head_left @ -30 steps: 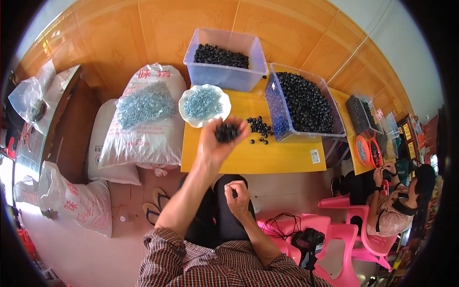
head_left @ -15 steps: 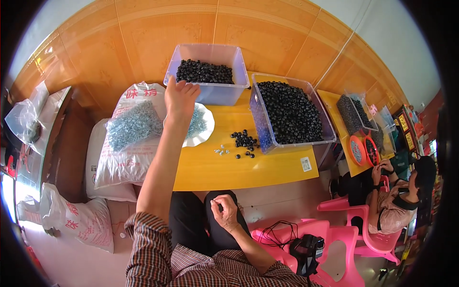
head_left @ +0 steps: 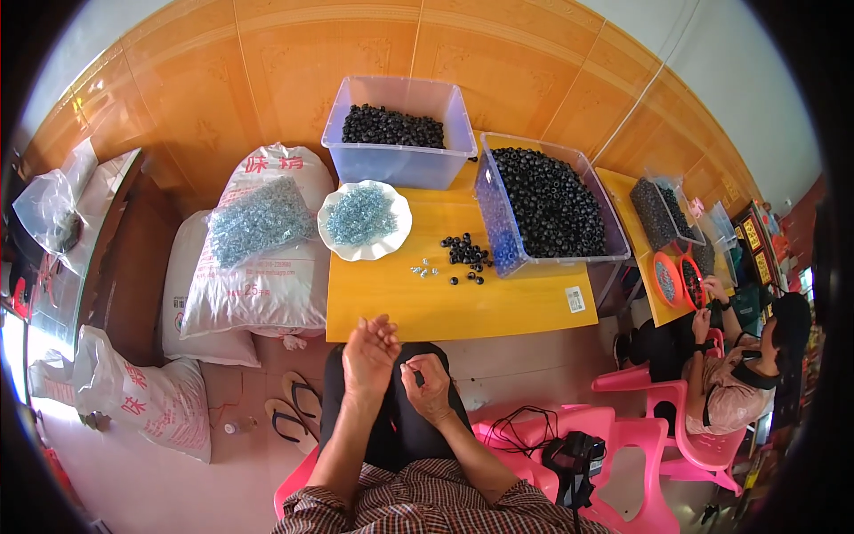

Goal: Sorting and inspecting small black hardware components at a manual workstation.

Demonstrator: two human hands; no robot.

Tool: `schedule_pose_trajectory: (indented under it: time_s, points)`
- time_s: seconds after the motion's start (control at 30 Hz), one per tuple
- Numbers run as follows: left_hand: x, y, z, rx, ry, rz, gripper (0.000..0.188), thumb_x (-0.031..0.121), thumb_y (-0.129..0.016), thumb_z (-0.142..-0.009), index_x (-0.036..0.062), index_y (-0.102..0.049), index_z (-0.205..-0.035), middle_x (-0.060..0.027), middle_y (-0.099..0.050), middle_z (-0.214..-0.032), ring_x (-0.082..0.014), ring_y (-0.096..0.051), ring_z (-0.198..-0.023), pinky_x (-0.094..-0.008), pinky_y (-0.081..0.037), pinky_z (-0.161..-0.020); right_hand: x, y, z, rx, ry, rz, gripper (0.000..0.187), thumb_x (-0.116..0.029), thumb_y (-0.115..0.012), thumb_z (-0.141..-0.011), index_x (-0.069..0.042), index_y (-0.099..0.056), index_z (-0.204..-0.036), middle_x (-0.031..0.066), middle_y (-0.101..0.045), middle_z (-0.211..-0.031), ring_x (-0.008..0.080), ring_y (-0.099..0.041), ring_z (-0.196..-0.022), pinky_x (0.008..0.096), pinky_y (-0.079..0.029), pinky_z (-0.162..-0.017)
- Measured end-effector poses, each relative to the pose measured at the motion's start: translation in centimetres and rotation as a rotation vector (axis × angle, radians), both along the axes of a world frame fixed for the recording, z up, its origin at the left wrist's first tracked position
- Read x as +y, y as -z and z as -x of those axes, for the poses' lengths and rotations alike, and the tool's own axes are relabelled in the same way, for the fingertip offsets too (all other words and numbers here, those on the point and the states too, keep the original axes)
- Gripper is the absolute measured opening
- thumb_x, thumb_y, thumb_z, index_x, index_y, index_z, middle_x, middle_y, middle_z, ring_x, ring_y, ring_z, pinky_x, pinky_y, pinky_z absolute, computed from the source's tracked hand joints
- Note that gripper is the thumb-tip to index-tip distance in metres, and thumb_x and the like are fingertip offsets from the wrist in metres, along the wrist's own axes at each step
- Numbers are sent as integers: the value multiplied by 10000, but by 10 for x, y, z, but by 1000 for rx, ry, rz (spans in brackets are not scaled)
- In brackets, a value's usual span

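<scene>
Hands hovered together over the lap, just short of the counter's [head_left: 463, 311] near edge. The left hand [head_left: 369, 356] was raised with its fingers loosely curled and half spread; whether it held anything could not be told. The right hand [head_left: 429, 384] sat just beside it, fingers pinched shut on something too small to make out.

Beyond the hands, near the middle of the counter, lay a loose cluster of black beads [head_left: 464, 254], with a few tiny pale bits [head_left: 422, 268] just to its left. Farther left on the counter stood a white scalloped plate [head_left: 395, 233] heaped with pale blue pieces [head_left: 359, 214]. Touching the beads' right side was a clear bin [head_left: 498, 242] full of black beads, and a second clear bin [head_left: 400, 165], also holding black beads, stood at the counter's far edge against the tiled wall.

Left of the counter, white sacks [head_left: 258, 285] were stacked on the floor, with a bag of pale blue pieces [head_left: 258, 221] lying on top. Sandals [head_left: 294, 409] lay on the floor below the sacks, near the counter's left corner. Right of the counter stood another counter [head_left: 636, 267] with more trays, where another person [head_left: 738, 374] sat on a pink chair [head_left: 685, 436].
</scene>
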State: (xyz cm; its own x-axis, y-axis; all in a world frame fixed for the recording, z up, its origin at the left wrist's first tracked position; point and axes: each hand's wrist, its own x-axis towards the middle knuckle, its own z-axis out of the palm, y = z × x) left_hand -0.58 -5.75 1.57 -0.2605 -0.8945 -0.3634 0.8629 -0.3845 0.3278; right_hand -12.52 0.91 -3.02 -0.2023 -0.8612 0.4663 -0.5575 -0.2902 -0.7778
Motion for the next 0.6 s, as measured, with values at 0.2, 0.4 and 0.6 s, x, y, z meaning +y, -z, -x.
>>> schedule_pose_trajectory:
  time_s: [0.2, 0.4, 0.6]
  points:
    - [25, 8, 2, 3, 93, 71, 374, 369, -488, -961, 36, -636, -1049, -53, -616, -896, -168, -569, -779, -295, -460, -734, 0, -3, 5, -16, 60, 12, 85, 43, -655, -792, 1, -588, -824, 129, -608, -815, 271, -618, -715, 337, -496, -618]
    - [28, 7, -2, -8, 104, 49, 374, 357, -483, -967, 29, -621, -1082, -54, -597, -900, -155, -557, -775, -291, -454, -736, 2, -11, 11, -202, 162, -173, 78, -21, -617, -886, 10, -614, -958, 95, -650, -824, 148, -637, -731, 275, -517, -648]
    - [29, 19, 2, -85, 154, 55, 395, 356, -486, -968, -1, -605, -1090, -67, -612, -903, -161, -562, -774, -298, -462, -737, -16, -51, 35, -169, 234, -108, 116, -51, -599, -913, 17, -609, -1006, 62, -622, -816, 116, -584, -706, 254, -484, -655]
